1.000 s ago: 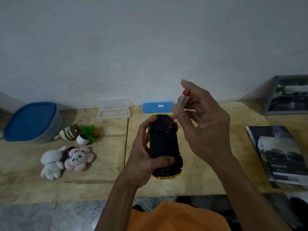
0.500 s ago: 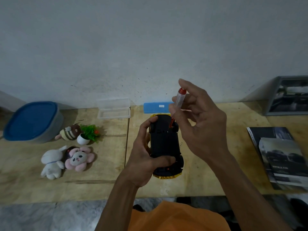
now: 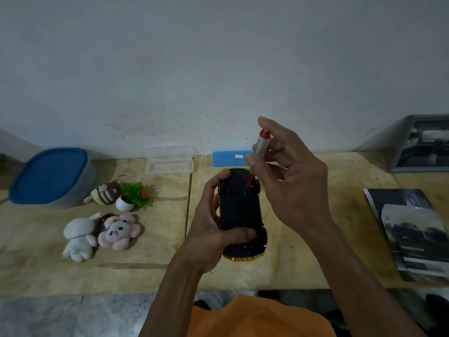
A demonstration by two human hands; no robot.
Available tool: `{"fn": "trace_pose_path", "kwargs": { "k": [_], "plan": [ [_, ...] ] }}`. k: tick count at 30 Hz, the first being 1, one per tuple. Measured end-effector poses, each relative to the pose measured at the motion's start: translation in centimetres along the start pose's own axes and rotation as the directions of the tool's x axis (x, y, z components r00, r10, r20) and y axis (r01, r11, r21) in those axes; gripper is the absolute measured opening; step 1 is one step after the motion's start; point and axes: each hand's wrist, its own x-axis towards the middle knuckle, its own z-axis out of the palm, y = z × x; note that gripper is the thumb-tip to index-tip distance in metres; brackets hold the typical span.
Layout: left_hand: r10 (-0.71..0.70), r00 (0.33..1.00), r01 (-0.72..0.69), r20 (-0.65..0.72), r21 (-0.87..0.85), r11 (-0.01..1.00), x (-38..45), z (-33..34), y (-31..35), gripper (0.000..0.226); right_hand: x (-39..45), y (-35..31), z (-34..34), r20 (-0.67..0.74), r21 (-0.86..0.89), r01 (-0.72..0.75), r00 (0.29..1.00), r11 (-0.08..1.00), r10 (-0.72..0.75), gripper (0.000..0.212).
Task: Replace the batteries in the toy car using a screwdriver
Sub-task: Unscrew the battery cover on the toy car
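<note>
Gripping the upturned toy car (image 3: pixel 239 210) round its left side, the left hand (image 3: pixel 209 237) steadies it on the wooden table (image 3: pixel 303 263) near the middle, thumb laid across the black underside. The right hand (image 3: pixel 294 188) pinches a clear-handled screwdriver (image 3: pixel 258 152), tip down on the chassis toward the far end. Magazines (image 3: pixel 413 234) lie at the right edge, their lettering too blurred to read. Bare wood lies between car and magazines.
</note>
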Motion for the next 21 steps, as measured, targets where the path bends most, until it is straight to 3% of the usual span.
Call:
{"fn": "trace_pose_path", "kwargs": {
  "k": [8,11,13,16,21],
  "plan": [
    [0.005,1.000,-0.005,0.000,-0.027,1.000,-0.1,-0.3,0.3,0.106,0.5,-0.5,0.5,-0.012,0.086,-0.050,0.999,0.995,0.051,0.048],
    [0.005,1.000,-0.005,-0.002,-0.035,0.999,0.0,-0.5,0.5,0.106,1.5,-0.8,0.2,-0.035,0.071,-0.083,0.996,0.994,0.086,0.037],
    [0.006,1.000,-0.006,-0.002,-0.043,0.999,0.0,-0.8,0.6,0.107,1.6,-0.5,0.0,0.101,-0.046,-0.140,0.984,0.989,0.144,0.026],
    [0.016,1.000,-0.016,0.005,-0.058,0.998,0.0,-1.1,0.5,0.107,0.5,0.6,0.5,0.343,-0.278,-0.166,0.903,0.946,0.259,0.014],
    [0.031,1.000,-0.030,0.007,-0.065,0.997,0.0,-1.2,0.6,0.106,-0.5,1.3,1.3,0.447,-0.460,-0.074,0.842,0.885,0.303,0.020]
  ]
}}
